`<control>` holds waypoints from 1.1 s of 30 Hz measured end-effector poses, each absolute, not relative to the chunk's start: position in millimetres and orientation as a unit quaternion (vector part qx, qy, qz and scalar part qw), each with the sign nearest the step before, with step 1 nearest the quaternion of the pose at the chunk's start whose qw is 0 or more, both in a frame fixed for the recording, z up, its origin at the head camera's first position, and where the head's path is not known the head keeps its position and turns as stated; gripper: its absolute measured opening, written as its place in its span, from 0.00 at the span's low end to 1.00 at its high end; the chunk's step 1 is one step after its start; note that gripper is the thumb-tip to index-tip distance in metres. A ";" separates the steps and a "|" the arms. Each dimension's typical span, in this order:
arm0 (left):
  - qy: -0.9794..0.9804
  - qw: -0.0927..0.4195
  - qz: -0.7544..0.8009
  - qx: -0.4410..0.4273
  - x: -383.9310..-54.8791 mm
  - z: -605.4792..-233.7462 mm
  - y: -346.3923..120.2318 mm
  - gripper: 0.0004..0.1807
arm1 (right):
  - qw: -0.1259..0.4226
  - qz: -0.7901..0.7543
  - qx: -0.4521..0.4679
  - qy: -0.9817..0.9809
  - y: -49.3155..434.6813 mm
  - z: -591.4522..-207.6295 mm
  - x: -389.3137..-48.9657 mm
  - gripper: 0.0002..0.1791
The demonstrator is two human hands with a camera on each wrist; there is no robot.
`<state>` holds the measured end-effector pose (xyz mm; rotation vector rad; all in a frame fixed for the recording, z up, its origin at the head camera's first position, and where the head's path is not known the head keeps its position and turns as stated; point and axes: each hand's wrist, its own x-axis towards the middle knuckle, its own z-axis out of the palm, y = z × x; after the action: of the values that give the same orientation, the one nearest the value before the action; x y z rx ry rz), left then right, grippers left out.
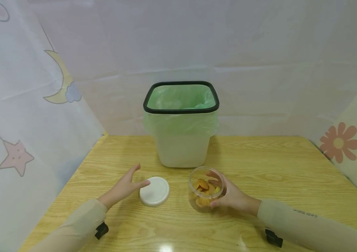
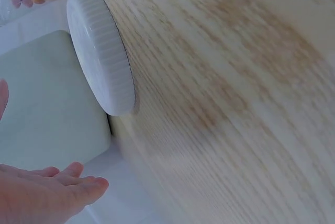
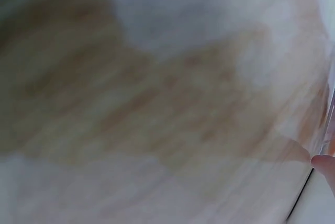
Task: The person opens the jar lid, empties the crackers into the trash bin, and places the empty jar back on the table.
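A clear round jar [image 1: 194, 203] without a lid holds several golden-brown cookies [image 1: 203, 184]. My right hand [image 1: 233, 195] grips it from the right side, fingers behind and thumb in front. The right wrist view catches only the thumb [image 3: 325, 165] at its right edge, beside a sliver of the jar. Left of the jar, a white ribbed lid [image 1: 155, 192] lies flat on the table. My left hand [image 1: 124, 186] is just left of this lid, thumb and fingers spread apart with nothing held. In the left wrist view its fingers [image 2: 78, 190] are apart from the lid [image 2: 104, 56].
Behind the jar and lid stands a pale trash bin [image 1: 181, 150] with a black rim [image 1: 181, 111] and a green liner bag [image 1: 178, 96]. The wooden table [image 1: 260, 157] extends on both sides, with a printed cloth backdrop [image 1: 260, 42] behind it.
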<state>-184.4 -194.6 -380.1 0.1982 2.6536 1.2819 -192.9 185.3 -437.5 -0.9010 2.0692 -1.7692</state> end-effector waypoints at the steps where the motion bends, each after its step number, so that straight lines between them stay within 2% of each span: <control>1: 0.895 0.092 0.432 0.067 -184.8 -379.3 -194.4 0.49 | 0.135 -0.613 -0.310 0.714 185.6 -436.9 -192.6 0.59; 8: 0.898 0.078 0.427 0.071 -189.6 -372.1 -194.9 0.48 | 0.127 -0.628 -0.318 0.699 185.5 -430.8 -190.9 0.59; 14: 0.877 0.033 0.471 0.090 -197.3 -356.8 -193.1 0.40 | 0.117 -0.626 -0.328 0.698 186.2 -426.6 -192.5 0.60; 25: 0.813 -0.017 0.577 0.076 -213.7 -319.0 -188.1 0.32 | 0.103 -0.625 -0.333 0.698 191.7 -416.7 -190.1 0.57; 33: 0.782 -0.027 0.619 0.064 -222.4 -300.6 -184.2 0.29 | 0.096 -0.622 -0.336 0.700 196.1 -415.8 -190.2 0.56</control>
<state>-222.4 -184.2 -300.6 0.2056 2.5010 1.9780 -190.2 196.1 -415.8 -0.9961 2.0753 -1.8442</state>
